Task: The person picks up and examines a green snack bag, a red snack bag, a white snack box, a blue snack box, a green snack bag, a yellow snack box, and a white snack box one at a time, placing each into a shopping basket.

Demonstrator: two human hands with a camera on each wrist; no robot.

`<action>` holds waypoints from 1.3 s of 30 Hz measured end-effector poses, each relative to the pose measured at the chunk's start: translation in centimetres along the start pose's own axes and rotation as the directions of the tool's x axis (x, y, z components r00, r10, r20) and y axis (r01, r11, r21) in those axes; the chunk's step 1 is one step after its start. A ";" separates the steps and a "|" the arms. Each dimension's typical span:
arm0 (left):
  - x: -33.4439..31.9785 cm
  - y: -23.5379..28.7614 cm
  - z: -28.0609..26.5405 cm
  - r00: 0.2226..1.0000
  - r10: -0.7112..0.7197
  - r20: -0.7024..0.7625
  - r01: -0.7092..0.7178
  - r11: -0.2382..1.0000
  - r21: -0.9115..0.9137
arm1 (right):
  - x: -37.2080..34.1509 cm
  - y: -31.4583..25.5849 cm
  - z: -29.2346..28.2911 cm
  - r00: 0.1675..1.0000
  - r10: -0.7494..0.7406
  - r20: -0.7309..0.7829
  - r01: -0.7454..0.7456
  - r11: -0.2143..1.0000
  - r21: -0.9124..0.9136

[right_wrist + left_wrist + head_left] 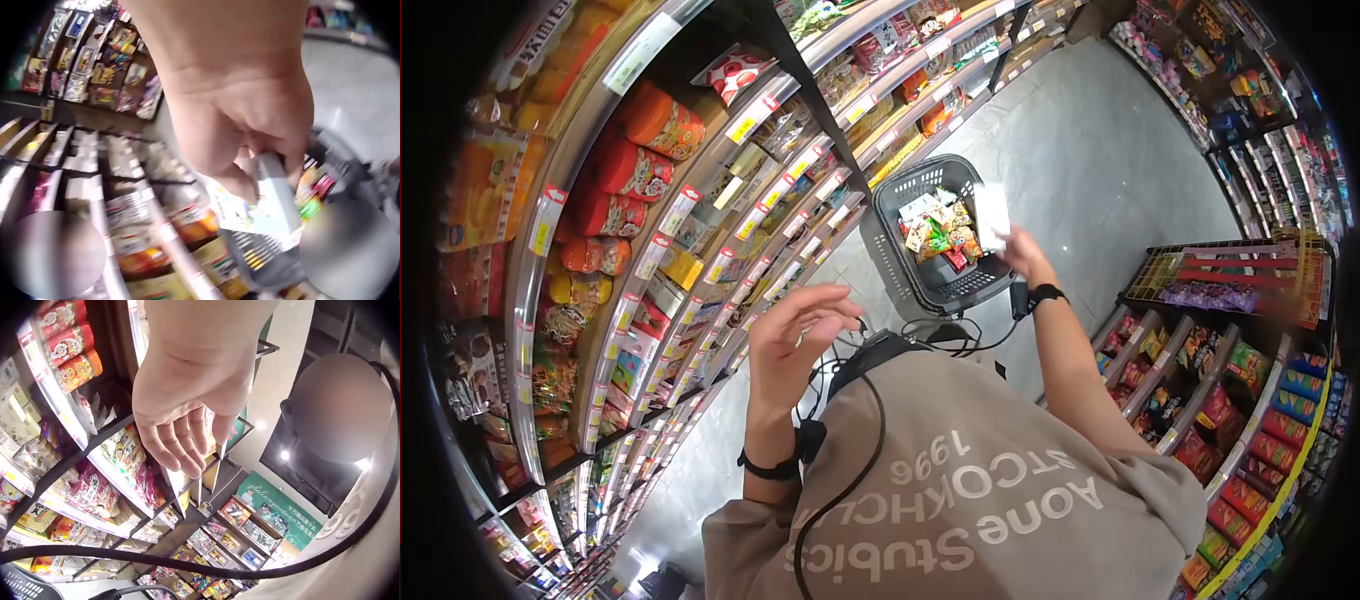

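Observation:
A white box [992, 215] is pinched in the right hand [1027, 256] at the right rim of a dark grey basket [890, 262]. In the right wrist view, thumb and fingers of the right hand [244, 119] grip the pale box [265, 206] over the basket's edge. Several colourful snack packets [940, 235] lie inside the basket. Raised left of the basket, the left hand [792, 335] holds nothing; its fingers are loosely bent, as the left wrist view also shows of the left hand [187, 400].
Long shelves with red-lidded jars [635, 170] and packets run along the left. A slanted snack rack [1200, 390] stands at the right, below a wire basket of purple packets [1215, 296]. Grey tiled floor [1090, 150] lies beyond the basket. Black cables hang at the person's front.

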State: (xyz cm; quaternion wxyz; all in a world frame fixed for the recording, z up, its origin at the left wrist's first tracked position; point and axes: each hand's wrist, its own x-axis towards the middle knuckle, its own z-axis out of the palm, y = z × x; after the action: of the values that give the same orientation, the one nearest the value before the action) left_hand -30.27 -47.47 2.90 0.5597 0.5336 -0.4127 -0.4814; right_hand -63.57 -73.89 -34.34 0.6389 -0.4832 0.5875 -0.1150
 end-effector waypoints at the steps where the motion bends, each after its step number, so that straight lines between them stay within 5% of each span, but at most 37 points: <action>1: 0.0 0.3 0.3 1.000 -0.013 -0.023 0.013 1.000 0.023 | 1.7 6.2 -1.1 0.992 0.111 -0.053 -0.123 0.858 -0.498; 2: -0.1 0.6 0.5 0.998 -0.025 -0.054 0.027 0.998 0.048 | 1.3 11.4 -2.1 0.969 0.231 -0.087 -0.216 0.623 -0.752; 3: -0.5 1.0 0.7 0.996 0.003 -0.086 0.005 0.996 0.086 | 0.2 15.0 -2.7 0.941 0.321 -0.109 -0.285 0.576 -0.766; 6: -1.6 1.6 0.9 0.982 0.015 -0.190 0.012 0.990 0.143 | -4.0 19.6 -4.0 0.882 0.445 -0.155 -0.468 0.786 -0.405; 9: -2.0 0.6 1.9 0.957 -0.052 -0.286 0.071 0.996 0.055 | -2.8 19.3 -3.0 0.908 0.405 -0.105 -0.416 0.901 -0.126; 13: -1.1 0.6 4.7 0.969 -0.043 -0.243 0.070 0.992 0.106 | 4.9 11.9 0.3 0.879 0.467 0.099 -0.473 0.823 0.315; 14: -0.8 0.6 5.4 0.974 -0.014 -0.227 0.036 0.995 0.093 | 7.0 10.3 1.2 0.879 0.476 0.038 -0.460 0.823 0.334; 16: -0.4 0.5 6.9 0.975 -0.004 -0.220 0.023 0.996 0.086 | 10.0 7.4 1.2 0.910 0.394 0.127 -0.413 0.880 0.234; 22: 0.0 0.2 9.1 0.977 -0.015 -0.214 0.049 0.987 0.152 | 9.8 0.6 0.7 0.975 0.187 0.123 -0.218 0.913 0.343; 25: 0.0 0.1 9.5 0.975 -0.017 -0.220 0.048 0.989 0.138 | 9.3 0.5 -1.2 0.942 0.285 0.179 -0.332 0.870 0.363; 33: 1.0 0.5 9.1 0.978 0.006 -0.210 0.019 0.993 0.118 | 8.7 -4.4 -3.2 0.979 0.184 0.093 -0.206 0.871 0.446; 38: 0.9 0.7 8.1 0.977 0.011 -0.214 0.016 0.992 0.123 | 9.6 -15.3 -0.2 0.949 -0.166 0.267 0.144 0.985 0.097; 39: 0.7 0.8 7.9 0.976 0.010 -0.217 0.016 0.993 0.117 | 13.0 -16.7 1.2 0.897 -0.312 0.312 0.310 0.949 0.059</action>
State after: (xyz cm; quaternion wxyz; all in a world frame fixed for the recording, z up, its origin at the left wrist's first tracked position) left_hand -37.81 -49.75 4.33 0.5682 0.6156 -0.3761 -0.3960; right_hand -51.77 -91.10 -30.29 0.7001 -0.5804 0.3921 -0.1386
